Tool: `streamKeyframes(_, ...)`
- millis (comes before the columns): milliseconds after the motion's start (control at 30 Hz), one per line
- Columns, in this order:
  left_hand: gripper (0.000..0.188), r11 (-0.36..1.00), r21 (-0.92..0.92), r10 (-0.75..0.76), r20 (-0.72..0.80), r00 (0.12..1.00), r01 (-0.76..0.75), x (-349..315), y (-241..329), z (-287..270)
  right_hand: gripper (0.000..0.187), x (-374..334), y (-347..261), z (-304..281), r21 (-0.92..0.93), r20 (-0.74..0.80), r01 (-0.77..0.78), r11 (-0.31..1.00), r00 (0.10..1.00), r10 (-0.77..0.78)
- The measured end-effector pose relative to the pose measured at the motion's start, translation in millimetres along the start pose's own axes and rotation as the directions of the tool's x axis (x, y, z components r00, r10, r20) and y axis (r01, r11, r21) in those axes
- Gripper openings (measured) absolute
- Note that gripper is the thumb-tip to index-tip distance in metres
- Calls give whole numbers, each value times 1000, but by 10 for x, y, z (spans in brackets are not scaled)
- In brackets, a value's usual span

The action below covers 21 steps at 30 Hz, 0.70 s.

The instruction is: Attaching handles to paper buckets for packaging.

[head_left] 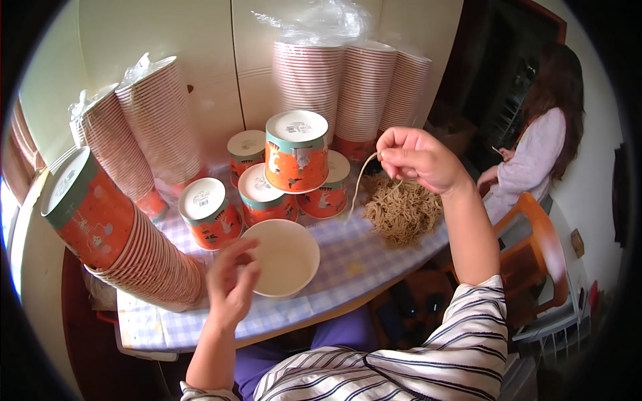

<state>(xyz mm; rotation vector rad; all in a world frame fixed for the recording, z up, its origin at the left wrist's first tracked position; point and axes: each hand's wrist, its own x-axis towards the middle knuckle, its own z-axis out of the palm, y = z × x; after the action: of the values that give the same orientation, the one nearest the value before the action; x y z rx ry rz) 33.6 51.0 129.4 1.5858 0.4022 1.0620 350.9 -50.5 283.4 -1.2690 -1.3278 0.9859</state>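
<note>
My right hand [416,160] is raised above the table's right side, thumb and fingers pinching a piece of beige twine [357,184] that dangles to the left. Just below it lies a tangled heap of cut twine [403,212]. My left hand [234,279] is at the left rim of an upright white paper bucket [284,260], its fingers bent and apart, with nothing in them; whether they touch the rim I cannot tell. Behind that bucket, several orange-and-green paper buckets [262,184] stand upside down, and one more bucket [297,154] rests on top of them.
A tall leaning stack of nested buckets [144,250] rises at the left. More stacks in clear plastic [307,73] stand along the back. A checkered cloth [348,264] covers the table. At the right are an orange chair [535,250] and another person [542,144].
</note>
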Motion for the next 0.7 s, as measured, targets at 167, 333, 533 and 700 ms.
streamKeyframes(167,42,905,-248,-245,364,899,347,338,57,539,12,-72,27,249,11,83,-33,999,996,32)
streamKeyframes(333,42,591,-536,-344,509,789,604,388,-99,779,12,-68,82,338,67,127,-63,996,990,55)
streamKeyframes(533,40,397,-622,-324,593,737,675,405,-277,835,13,-52,212,304,102,121,-75,992,991,63)
streamKeyframes(700,32,460,-567,-361,584,727,684,332,-294,853,12,-56,232,300,114,110,-94,989,991,82)
